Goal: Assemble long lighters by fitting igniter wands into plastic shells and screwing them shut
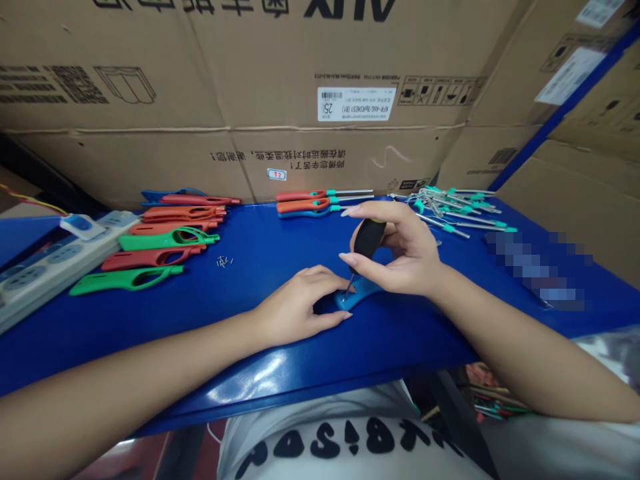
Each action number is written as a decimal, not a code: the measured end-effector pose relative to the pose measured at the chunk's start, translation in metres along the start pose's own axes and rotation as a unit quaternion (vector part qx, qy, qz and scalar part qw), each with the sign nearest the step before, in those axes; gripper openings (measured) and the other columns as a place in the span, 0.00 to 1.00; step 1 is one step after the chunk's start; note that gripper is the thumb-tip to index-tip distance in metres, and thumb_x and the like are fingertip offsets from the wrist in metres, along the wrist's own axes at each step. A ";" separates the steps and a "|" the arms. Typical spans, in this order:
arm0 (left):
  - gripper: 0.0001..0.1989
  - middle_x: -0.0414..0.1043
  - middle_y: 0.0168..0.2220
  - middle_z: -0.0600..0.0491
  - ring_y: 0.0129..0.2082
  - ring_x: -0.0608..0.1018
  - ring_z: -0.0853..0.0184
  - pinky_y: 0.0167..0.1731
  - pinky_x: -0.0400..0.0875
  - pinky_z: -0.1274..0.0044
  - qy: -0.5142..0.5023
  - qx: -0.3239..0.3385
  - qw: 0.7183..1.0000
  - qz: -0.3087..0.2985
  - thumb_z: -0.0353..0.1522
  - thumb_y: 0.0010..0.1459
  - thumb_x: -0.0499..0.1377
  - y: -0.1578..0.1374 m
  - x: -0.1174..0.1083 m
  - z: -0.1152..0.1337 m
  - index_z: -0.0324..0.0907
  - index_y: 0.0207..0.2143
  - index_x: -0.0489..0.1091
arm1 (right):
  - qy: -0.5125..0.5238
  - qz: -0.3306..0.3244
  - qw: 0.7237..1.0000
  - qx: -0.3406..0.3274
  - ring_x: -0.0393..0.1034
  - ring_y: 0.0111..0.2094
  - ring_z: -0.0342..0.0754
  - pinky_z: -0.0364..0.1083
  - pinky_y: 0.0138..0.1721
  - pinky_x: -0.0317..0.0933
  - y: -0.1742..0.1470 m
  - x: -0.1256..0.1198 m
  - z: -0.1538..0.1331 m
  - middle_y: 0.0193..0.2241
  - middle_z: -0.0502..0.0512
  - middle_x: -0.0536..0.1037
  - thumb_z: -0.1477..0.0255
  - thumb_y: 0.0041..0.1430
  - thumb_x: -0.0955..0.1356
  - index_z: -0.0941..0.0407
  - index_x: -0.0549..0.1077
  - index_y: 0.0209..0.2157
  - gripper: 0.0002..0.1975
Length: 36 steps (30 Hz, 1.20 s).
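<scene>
My right hand [410, 250] is wrapped round the black handle of a screwdriver [369, 239]. Its thin shaft slants down to the left, and the tip meets the end of a blue lighter [367, 289] lying on the table. With thumb and fingers on either side, my left hand [300, 303] grips that same end of the lighter. The lighter's right part is hidden behind my right hand. Left of my hands lies a small heap of screws [225, 261].
Several red, orange and green lighter bodies [155, 259] lie at left beside a power strip [65, 257]. Lighters with metal tubes [305, 205] lie at the back. Loose metal tubes with teal ends [455, 203] are piled back right. Cardboard boxes [240, 100] wall the rear.
</scene>
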<state>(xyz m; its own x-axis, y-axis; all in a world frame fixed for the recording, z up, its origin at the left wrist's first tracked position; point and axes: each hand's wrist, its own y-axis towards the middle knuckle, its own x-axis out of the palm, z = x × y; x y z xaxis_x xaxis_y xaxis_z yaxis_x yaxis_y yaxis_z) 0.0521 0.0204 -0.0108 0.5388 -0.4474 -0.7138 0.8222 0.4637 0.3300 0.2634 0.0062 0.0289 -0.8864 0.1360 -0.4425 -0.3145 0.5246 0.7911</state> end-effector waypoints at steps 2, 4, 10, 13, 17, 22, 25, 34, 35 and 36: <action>0.14 0.79 0.47 0.50 0.49 0.77 0.60 0.54 0.70 0.66 0.000 0.002 1.000 -0.001 0.34 0.61 0.65 0.000 0.000 0.000 0.44 0.49 0.73 | 0.008 -0.025 1.000 -0.005 0.76 0.34 0.44 0.42 0.29 0.74 0.002 -0.003 -0.002 0.51 0.55 0.76 0.71 0.58 0.73 0.48 0.66 0.58 0.27; 0.14 0.79 0.46 0.50 0.49 0.77 0.60 0.53 0.71 0.67 -0.002 0.004 1.000 -0.001 0.34 0.61 0.65 0.000 0.000 0.000 0.43 0.49 0.73 | 0.032 -0.067 0.997 0.005 0.76 0.41 0.47 0.44 0.34 0.75 0.004 -0.006 -0.005 0.50 0.56 0.76 0.71 0.61 0.71 0.49 0.63 0.62 0.28; 0.14 0.79 0.46 0.50 0.49 0.77 0.61 0.53 0.71 0.68 0.005 0.007 1.000 0.004 0.33 0.61 0.65 0.000 0.001 0.000 0.42 0.49 0.73 | 0.008 -0.096 0.995 0.036 0.76 0.37 0.46 0.43 0.30 0.72 0.009 -0.011 -0.006 0.51 0.57 0.76 0.67 0.64 0.69 0.49 0.63 0.63 0.27; 0.13 0.79 0.46 0.50 0.49 0.78 0.61 0.53 0.71 0.69 0.008 0.005 1.000 0.006 0.33 0.60 0.66 0.000 0.001 0.000 0.42 0.47 0.73 | -0.106 -0.037 0.993 -0.035 0.74 0.30 0.44 0.44 0.31 0.72 0.007 -0.012 -0.001 0.49 0.55 0.79 0.63 0.57 0.75 0.48 0.69 0.57 0.27; 0.11 0.78 0.44 0.51 0.47 0.78 0.62 0.50 0.72 0.70 0.004 0.003 1.000 0.007 0.33 0.60 0.66 0.000 0.000 0.001 0.43 0.45 0.73 | -0.108 -0.065 0.988 -0.090 0.78 0.38 0.47 0.45 0.42 0.73 0.008 -0.013 -0.007 0.50 0.56 0.79 0.64 0.64 0.71 0.50 0.68 0.60 0.24; 0.10 0.78 0.43 0.52 0.46 0.78 0.63 0.49 0.71 0.72 0.012 0.001 1.000 0.011 0.34 0.60 0.66 -0.001 0.001 0.000 0.42 0.44 0.72 | -0.038 -0.102 0.994 -0.011 0.77 0.39 0.44 0.42 0.36 0.73 0.008 -0.008 -0.016 0.54 0.59 0.76 0.68 0.71 0.63 0.54 0.63 0.63 0.21; 0.11 0.78 0.43 0.52 0.45 0.78 0.63 0.49 0.71 0.72 0.020 0.009 1.000 0.016 0.33 0.59 0.67 -0.001 0.002 -0.001 0.42 0.43 0.72 | -0.140 -0.021 0.984 -0.105 0.77 0.34 0.46 0.43 0.35 0.73 0.007 -0.008 -0.011 0.43 0.56 0.81 0.63 0.61 0.73 0.55 0.72 0.53 0.20; 0.11 0.77 0.43 0.52 0.47 0.77 0.63 0.50 0.71 0.71 0.010 -0.007 1.000 0.003 0.34 0.60 0.66 0.000 0.000 0.001 0.42 0.44 0.72 | -0.052 -0.065 0.996 -0.012 0.77 0.35 0.43 0.42 0.34 0.73 0.008 -0.005 -0.011 0.49 0.59 0.78 0.65 0.71 0.63 0.55 0.65 0.61 0.21; 0.11 0.77 0.44 0.52 0.47 0.77 0.63 0.51 0.71 0.71 0.012 -0.005 1.000 0.004 0.34 0.60 0.66 0.000 0.000 0.001 0.42 0.44 0.71 | -0.089 -0.036 0.995 -0.038 0.76 0.33 0.44 0.42 0.33 0.72 0.008 -0.006 -0.010 0.47 0.58 0.80 0.62 0.67 0.67 0.55 0.69 0.58 0.21; 0.11 0.77 0.44 0.52 0.47 0.77 0.63 0.51 0.71 0.71 0.013 -0.003 1.000 0.005 0.33 0.60 0.66 -0.001 0.000 0.001 0.42 0.44 0.71 | -0.129 -0.005 0.989 -0.072 0.76 0.31 0.44 0.42 0.32 0.72 0.007 -0.006 -0.009 0.44 0.57 0.81 0.60 0.63 0.71 0.54 0.72 0.54 0.21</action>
<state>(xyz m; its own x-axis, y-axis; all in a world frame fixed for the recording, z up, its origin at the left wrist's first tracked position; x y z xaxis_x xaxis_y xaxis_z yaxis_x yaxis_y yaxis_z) 0.0520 0.0191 -0.0104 0.5423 -0.4233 -0.7258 0.8157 0.4722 0.3341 0.2637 0.0022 0.0411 -0.7731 0.3511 -0.5282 -0.3837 0.4042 0.8303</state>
